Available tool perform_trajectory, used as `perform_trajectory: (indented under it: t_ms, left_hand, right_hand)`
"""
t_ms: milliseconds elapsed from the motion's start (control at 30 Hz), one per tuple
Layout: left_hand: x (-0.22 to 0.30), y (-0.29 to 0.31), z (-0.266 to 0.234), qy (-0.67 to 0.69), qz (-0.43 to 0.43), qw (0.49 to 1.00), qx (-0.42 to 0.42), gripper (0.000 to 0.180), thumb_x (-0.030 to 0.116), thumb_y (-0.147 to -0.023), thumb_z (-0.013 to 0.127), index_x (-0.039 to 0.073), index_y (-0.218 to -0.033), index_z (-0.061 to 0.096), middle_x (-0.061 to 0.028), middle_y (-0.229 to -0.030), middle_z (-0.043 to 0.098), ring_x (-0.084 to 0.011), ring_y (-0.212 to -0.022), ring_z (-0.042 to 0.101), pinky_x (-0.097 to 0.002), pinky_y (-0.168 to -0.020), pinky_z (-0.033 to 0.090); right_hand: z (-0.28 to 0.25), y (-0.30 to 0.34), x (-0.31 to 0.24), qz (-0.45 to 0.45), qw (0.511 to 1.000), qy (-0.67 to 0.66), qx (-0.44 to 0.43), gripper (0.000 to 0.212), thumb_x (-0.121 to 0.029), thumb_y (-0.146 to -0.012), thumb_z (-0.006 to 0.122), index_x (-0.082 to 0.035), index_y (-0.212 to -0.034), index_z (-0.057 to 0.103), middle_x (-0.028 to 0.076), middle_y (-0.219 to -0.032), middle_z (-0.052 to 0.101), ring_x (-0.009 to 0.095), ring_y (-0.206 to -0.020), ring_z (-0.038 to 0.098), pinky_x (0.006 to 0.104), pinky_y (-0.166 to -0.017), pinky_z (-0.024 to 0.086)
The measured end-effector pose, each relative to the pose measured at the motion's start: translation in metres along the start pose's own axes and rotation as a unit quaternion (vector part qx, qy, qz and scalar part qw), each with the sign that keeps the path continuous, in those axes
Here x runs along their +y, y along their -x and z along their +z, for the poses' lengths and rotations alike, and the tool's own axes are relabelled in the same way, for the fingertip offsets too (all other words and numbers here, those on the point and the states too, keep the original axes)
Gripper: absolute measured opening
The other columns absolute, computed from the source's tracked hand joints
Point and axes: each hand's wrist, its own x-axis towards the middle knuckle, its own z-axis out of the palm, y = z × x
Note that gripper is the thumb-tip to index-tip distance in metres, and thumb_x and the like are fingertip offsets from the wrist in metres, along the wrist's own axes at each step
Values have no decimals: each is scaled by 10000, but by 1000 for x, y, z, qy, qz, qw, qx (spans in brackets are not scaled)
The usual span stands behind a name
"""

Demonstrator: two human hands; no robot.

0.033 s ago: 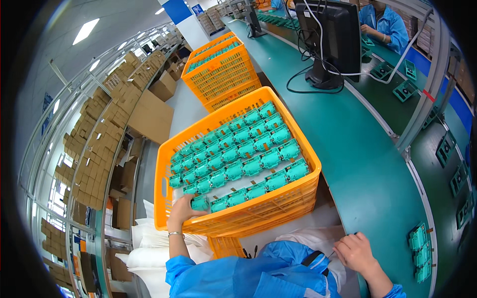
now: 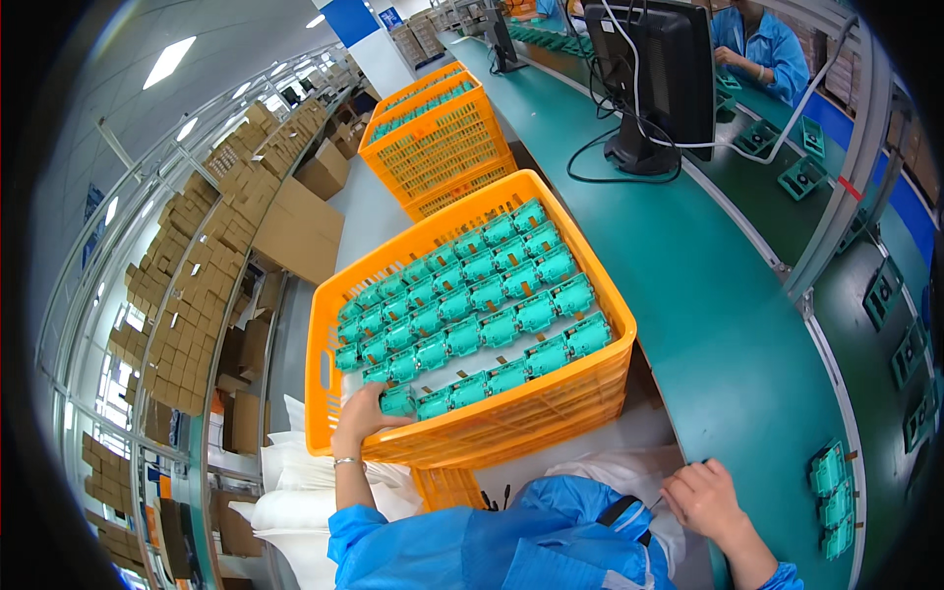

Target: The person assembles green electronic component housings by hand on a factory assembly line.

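Note:
A large orange plastic crate [image 2: 472, 439] stands before me with several rows of green plastic housings [image 2: 462, 336] on a white sheet. At its near left corner my left hand [image 2: 360, 421] reaches over the rim. The fingers close round the end green housing [image 2: 397, 401] of the nearest row, which sits in line with the others. My right hand [image 2: 704, 498] is by the edge of the green bench [image 2: 723, 379], fingers curled together; whether anything is in them is hidden. A short stack of green housings [image 2: 834, 500] lies on the bench, right of that hand.
More filled orange crates [image 2: 438, 143] stand behind. A black monitor [image 2: 661, 74] with loose cables is on the bench. White sheets [image 2: 305, 492] hang below the crate at left. Cartons [image 2: 182, 334] fill racks. A co-worker in blue [image 2: 762, 49] sits across the line.

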Motion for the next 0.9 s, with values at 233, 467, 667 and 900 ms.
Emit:
perform_trajectory:
  t_ms: [233,467,667,900]
  left_hand:
    - [-5,-5,11,78,-12,995,-63,756,418,-609,965,-5,-1178,703,-194,-1101,746,-294,-1022,715,-383,-913,552]
    - [-31,1,6,194,-47,972,-122,560,288,-728,938,5,-1175,753,-86,-1063,772,-216,-967,706,-354,-897,550]
    - [-46,-5,5,349,-80,931,-78,354,165,-827,863,13,-1134,774,-81,-983,775,-155,-889,699,-327,-808,562]
    - [-66,-2,6,144,-330,925,-119,442,391,-864,825,-17,-1016,750,-104,-879,735,-181,-738,691,-340,-680,550]
  right_hand:
    - [-4,-1,0,16,1000,4,-18,120,-155,-793,791,-127,-811,675,3,-791,605,195,-722,595,352,-676,409]
    - [-2,-4,-2,19,1000,11,-14,111,-173,-812,780,-128,-816,679,0,-770,584,189,-709,588,352,-677,401]
    - [-2,-4,-4,22,1000,11,-3,121,-160,-798,794,-119,-857,697,5,-819,630,189,-725,601,355,-690,395]
    - [-3,-6,-5,29,999,14,-15,132,-153,-794,795,-114,-868,693,15,-816,623,194,-721,595,357,-694,392]
